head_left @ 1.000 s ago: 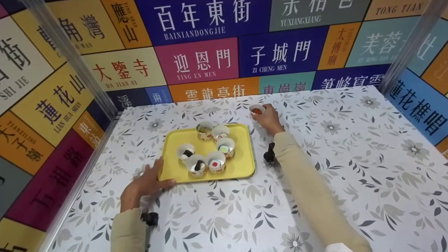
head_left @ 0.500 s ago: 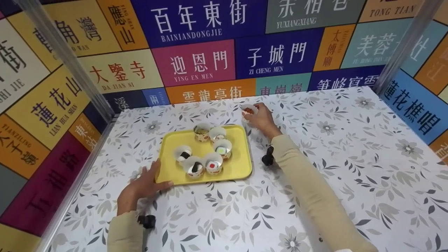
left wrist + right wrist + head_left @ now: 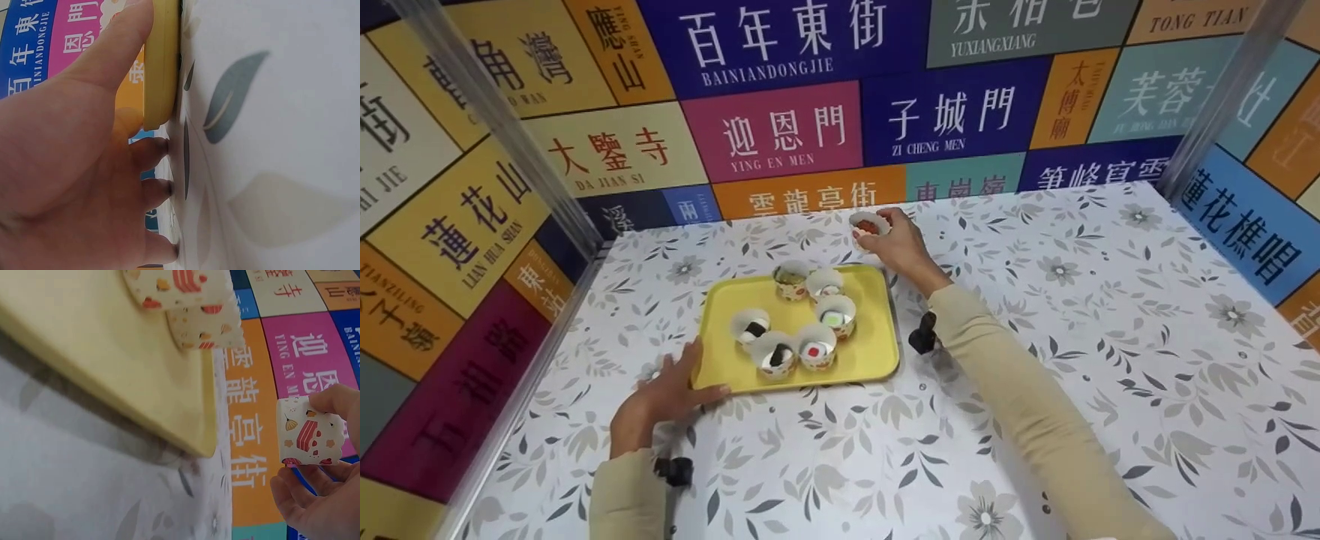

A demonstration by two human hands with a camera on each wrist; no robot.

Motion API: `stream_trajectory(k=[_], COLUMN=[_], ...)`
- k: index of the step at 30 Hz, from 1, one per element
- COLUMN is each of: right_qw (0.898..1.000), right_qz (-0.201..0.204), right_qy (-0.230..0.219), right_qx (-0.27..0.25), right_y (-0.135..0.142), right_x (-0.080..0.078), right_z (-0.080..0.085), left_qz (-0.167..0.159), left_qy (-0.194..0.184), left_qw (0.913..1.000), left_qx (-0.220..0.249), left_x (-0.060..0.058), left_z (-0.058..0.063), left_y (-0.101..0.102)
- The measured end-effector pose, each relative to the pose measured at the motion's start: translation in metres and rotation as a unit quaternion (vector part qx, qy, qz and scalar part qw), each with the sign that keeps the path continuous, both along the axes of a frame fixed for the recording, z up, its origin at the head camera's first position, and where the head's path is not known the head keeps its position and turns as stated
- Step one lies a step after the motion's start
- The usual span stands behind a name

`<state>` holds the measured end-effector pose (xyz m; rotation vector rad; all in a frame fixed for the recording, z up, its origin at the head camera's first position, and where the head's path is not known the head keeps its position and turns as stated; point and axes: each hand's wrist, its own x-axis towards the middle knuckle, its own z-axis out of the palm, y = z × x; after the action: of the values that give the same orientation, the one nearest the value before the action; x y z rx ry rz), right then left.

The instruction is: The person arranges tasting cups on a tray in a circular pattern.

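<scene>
My right hand (image 3: 906, 244) pinches a paper cup (image 3: 861, 238) with reddish-orange contents, thumb on one side and fingers on the other. In the right wrist view this cup (image 3: 309, 433), printed with cake slices, is held up off the table behind the yellow tray (image 3: 870, 360). My left hand (image 3: 667, 391) rests at the tray's front left corner, thumb along the front edge and fingers spread at the side. In the left wrist view several fingertips touch the tablecloth (image 3: 292, 112). Several similar cups stand on the tray, among them one with a red square (image 3: 815, 352) and one with greenish contents (image 3: 790, 277).
Another tray cup holds a green square (image 3: 835, 319); two hold white pieces with black bands, such as this cup (image 3: 751, 330). A wall (image 3: 787, 135) with coloured street-name panels borders the table at the back. A dark wrist device (image 3: 922, 334) sits by the right cuff.
My right hand has carried the cup leftward along the back, from beyond the tray's right corner to behind its back edge. The left hand stays at the tray corner.
</scene>
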<state>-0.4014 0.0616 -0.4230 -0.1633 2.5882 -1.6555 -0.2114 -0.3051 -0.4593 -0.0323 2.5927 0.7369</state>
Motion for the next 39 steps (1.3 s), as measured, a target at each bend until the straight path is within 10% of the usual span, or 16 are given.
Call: stream_trajectory(k=[39], right_qw=[0.977], right_qz=[0.171], right_qy=[0.051], right_qx=[0.12], right_y=[-0.089], right_x=[0.046], right_z=[0.018], left_qz=[0.009], left_qy=[-0.009], left_qw=[0.9998], left_qx=[-0.018], left_x=[-0.001], left_z=[0.001], left_y=[0.003])
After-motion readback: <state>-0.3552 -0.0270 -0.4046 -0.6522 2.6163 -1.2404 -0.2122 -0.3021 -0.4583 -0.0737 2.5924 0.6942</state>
